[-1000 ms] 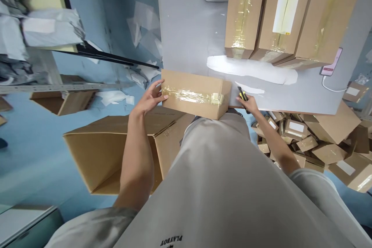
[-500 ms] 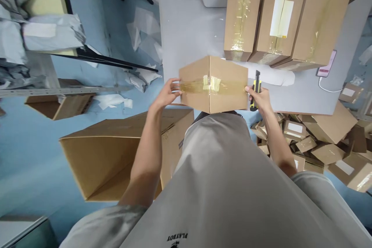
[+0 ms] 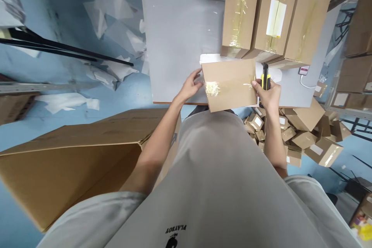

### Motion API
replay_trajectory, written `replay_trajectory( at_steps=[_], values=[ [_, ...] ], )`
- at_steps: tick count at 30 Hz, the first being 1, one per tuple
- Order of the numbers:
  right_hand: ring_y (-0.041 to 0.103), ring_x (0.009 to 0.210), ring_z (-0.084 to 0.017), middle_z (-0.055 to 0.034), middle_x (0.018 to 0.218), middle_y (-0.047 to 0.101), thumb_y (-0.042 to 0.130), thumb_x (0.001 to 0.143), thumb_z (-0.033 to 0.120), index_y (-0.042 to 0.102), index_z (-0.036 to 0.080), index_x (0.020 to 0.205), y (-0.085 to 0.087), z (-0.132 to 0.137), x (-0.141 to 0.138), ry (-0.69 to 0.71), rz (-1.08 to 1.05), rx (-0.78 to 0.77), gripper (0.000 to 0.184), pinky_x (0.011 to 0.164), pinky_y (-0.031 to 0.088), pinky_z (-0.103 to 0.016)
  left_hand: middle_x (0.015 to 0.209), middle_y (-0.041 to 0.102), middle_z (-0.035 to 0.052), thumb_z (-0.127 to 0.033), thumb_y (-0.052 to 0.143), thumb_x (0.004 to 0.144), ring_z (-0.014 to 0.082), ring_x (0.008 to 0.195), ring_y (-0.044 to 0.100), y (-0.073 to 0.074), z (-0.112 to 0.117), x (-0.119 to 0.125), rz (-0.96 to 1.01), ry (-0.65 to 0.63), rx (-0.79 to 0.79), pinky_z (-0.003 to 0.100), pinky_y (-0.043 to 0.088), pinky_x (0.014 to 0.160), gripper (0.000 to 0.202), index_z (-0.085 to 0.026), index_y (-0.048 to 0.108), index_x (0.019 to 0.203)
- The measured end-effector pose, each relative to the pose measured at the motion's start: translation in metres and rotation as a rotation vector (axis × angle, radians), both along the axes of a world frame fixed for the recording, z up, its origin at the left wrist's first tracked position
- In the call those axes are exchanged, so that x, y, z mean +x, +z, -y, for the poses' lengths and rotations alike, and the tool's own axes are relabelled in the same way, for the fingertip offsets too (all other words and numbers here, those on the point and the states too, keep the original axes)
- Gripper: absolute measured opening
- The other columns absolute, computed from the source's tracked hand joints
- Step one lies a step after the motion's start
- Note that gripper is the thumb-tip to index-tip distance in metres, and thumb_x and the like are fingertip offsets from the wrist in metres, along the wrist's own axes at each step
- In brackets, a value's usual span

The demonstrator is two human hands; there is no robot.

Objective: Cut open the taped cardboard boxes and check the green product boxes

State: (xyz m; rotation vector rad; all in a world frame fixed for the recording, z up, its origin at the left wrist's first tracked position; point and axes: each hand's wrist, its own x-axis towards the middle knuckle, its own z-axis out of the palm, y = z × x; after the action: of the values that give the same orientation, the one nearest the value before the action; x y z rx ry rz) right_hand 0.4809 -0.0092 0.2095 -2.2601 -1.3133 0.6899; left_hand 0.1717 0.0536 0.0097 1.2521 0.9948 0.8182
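Observation:
A taped cardboard box (image 3: 229,83) is held over the table's front edge, one face turned up toward me with shiny tape at its left and right ends. My right hand (image 3: 269,95) pinches the box's right edge between thumb and fingers. That same hand also grips a yellow and black utility knife (image 3: 265,79), which points away from me. Beside the box's left edge is my left hand (image 3: 190,87), fingers curved but apart; whether the fingertips touch the cardboard I cannot tell.
Three taped boxes (image 3: 240,19) stand at the back right of the grey table (image 3: 174,31), near a charging phone (image 3: 303,70). A large open carton (image 3: 87,170) is on my left. Small boxes (image 3: 302,139) lie heaped on the floor at right, plastic sheets (image 3: 113,11) at left.
The box has turned, so one face rather than two with the edge between them now shows. My left hand has shifted right with its end. The view has swung toward the right.

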Motion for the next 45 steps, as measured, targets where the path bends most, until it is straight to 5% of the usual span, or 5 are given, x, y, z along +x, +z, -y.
replay_trajectory(
  at_steps=[6,9,19,30,45],
  values=[
    [0.071,0.084,-0.025,-0.0075,0.092,0.077,0.069,0.104,0.065,0.075,0.018,0.114,0.025,0.013,-0.023,0.033,0.29,0.016,0.049,0.083,0.061,-0.038,0.147,0.076,0.0075,-0.046,0.079,0.096,0.0316,0.139,0.069,0.077,-0.028,-0.022,0.006,-0.034,0.176,0.053,0.057,0.122,0.044,-0.03,0.076,0.137],
    [0.073,0.093,-0.028,-0.0106,0.101,0.079,0.055,0.112,0.061,0.07,0.019,0.128,0.045,0.03,-0.055,0.061,0.343,-0.007,0.048,0.088,0.06,-0.04,0.14,0.076,0.0083,-0.048,0.085,0.091,0.0309,0.13,0.071,0.091,-0.036,-0.023,0.0,-0.078,0.222,0.052,0.06,0.116,0.045,-0.028,0.076,0.131],
    [0.084,0.111,-0.037,-0.015,0.126,0.087,0.041,0.119,0.041,0.053,0.021,0.173,0.064,0.051,-0.203,0.359,0.327,-0.39,0.059,0.095,0.063,-0.041,0.134,0.077,0.0076,-0.056,0.086,0.092,0.0295,0.124,0.072,0.076,-0.046,-0.024,0.043,-0.133,0.285,0.045,0.064,0.104,0.049,-0.026,0.076,0.129],
    [0.084,0.107,-0.037,-0.0179,0.124,0.086,0.037,0.12,0.04,0.041,0.019,0.18,0.062,0.046,-0.227,0.308,0.471,-0.491,0.064,0.097,0.063,-0.045,0.131,0.077,0.0062,-0.056,0.088,0.09,0.0303,0.125,0.071,0.069,-0.044,-0.016,0.122,-0.113,0.262,0.046,0.063,0.108,0.047,-0.027,0.075,0.125],
    [0.082,0.093,-0.035,-0.0177,0.1,0.085,0.036,0.12,0.033,0.059,0.023,0.162,0.067,0.055,-0.246,0.273,0.593,-0.671,0.049,0.09,0.063,-0.047,0.137,0.076,0.0055,-0.035,0.083,0.093,0.0313,0.13,0.074,0.064,-0.026,-0.005,0.178,-0.036,0.188,0.052,0.066,0.113,0.042,-0.028,0.078,0.134]
  ],
)
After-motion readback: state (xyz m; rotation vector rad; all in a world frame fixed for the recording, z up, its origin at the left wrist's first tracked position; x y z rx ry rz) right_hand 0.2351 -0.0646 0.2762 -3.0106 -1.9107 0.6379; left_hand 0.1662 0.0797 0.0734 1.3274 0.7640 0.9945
